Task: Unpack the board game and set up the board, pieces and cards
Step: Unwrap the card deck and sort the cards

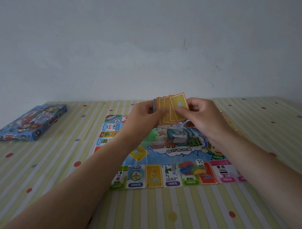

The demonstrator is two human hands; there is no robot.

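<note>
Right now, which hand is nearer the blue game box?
Left. The left hand grips the fanned orange cards above the board, with the blue game box off to its left; the right hand pinches the same cards, farther from it.

Two bare forearms, hands raised together at centre.
Left hand [146, 113]: grips a fan of cards [179, 100], thumb laid across the front. Right hand [201, 114]: fingers curled, thumb pinching the front of the cards. Both arms stretched forward, converging from the lower corners.
</note>
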